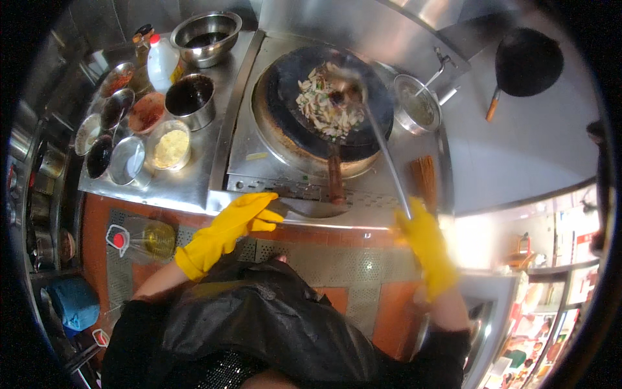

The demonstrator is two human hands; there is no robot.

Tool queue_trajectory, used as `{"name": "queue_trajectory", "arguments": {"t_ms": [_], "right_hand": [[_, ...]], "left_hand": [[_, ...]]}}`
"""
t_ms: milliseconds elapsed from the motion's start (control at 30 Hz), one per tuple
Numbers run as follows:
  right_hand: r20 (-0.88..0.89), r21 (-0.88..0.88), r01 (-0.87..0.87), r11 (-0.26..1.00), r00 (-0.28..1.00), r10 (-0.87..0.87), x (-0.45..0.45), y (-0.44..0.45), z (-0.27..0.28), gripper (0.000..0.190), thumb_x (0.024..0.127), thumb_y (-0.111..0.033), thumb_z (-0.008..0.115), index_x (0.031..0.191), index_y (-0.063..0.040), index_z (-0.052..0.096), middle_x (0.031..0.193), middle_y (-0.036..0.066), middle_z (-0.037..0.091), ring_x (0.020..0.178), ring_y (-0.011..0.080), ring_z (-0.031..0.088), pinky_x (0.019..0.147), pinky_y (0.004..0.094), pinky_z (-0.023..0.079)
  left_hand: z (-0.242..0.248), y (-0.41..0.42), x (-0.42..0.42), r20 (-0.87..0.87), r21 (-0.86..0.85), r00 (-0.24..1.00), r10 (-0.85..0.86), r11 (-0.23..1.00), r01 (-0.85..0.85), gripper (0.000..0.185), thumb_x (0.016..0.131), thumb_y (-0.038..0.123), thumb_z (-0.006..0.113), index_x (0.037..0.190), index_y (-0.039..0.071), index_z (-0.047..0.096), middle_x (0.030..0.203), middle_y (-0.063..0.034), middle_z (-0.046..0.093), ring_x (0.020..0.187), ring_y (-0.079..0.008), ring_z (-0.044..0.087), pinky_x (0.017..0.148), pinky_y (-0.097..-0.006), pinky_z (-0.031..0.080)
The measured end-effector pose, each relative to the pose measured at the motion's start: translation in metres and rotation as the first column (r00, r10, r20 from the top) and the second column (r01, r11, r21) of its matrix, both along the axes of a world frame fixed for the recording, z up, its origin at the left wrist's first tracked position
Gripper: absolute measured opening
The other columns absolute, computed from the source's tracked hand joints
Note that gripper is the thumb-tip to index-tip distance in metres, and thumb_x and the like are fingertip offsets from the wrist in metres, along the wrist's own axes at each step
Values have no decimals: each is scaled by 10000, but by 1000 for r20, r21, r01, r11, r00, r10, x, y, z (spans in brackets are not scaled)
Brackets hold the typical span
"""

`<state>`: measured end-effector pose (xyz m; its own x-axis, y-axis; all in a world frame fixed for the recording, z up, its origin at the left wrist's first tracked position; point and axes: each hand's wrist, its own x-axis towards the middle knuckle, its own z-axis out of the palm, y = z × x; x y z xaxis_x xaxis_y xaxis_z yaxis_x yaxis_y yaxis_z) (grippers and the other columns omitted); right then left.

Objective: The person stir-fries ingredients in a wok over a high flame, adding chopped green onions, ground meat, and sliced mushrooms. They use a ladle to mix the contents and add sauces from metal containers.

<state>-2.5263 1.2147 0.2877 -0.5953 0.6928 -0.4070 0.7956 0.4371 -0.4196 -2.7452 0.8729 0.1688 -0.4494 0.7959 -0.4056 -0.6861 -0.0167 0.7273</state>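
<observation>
A dark wok [284,73] sits on the round burner, its wooden handle [335,177] pointing towards me. Sliced pale food with green bits [318,107] lies in it. My right hand [430,253], in a yellow rubber glove and blurred, grips the end of a long metal ladle handle [386,150]. The ladle's bowl [351,90], also blurred, is over the food at the wok's right side. In a matching glove, my left hand [228,228] hovers at the stove's front edge, left of the wok handle. It holds nothing, and its thumb is apart from the fingers.
Seasoning bowls, including a tub of yellow powder [171,148], and a white jug [163,65] crowd the left counter. Right of the wok are a strainer over a pot [417,104], a bamboo brush [423,177] and a faucet [442,61]. A second pan [529,61] lies farther right.
</observation>
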Motion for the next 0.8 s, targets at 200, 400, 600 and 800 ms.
{"name": "queue_trajectory", "arguments": {"t_ms": [200,400,600,800], "right_hand": [[189,-45,-117,992,974,123,-23,27,0,569,1020,-297,561,1552,-270,359,888,141,728,688,260,721,599,409,562],[-47,48,-188,981,981,190,-113,70,-40,483,1021,-296,548,1466,-189,396,887,179,717,703,316,718,630,441,565],[-145,158,-187,970,967,210,-150,72,-58,560,1028,-290,534,1519,-122,322,1043,269,699,890,482,682,783,549,531],[119,-67,-427,902,894,432,-42,72,-44,526,1042,-311,534,1527,-189,373,951,224,699,781,319,706,734,419,565]], "left_hand": [[3,46,14,95,-170,995,-25,985,40,556,1061,370,544,1530,99,413,1323,-175,651,1088,-275,700,898,-426,605],[-4,142,17,257,12,951,-172,985,174,508,1037,401,584,1416,69,522,1283,-123,664,1090,-248,682,887,-342,575],[-5,189,-1,628,157,759,-169,984,89,288,1003,333,660,1159,91,666,1042,-59,703,910,-209,675,828,-385,581],[-7,192,9,327,198,941,-92,980,27,346,1063,289,544,1270,31,643,982,-50,614,801,-185,591,741,-304,517]]}}
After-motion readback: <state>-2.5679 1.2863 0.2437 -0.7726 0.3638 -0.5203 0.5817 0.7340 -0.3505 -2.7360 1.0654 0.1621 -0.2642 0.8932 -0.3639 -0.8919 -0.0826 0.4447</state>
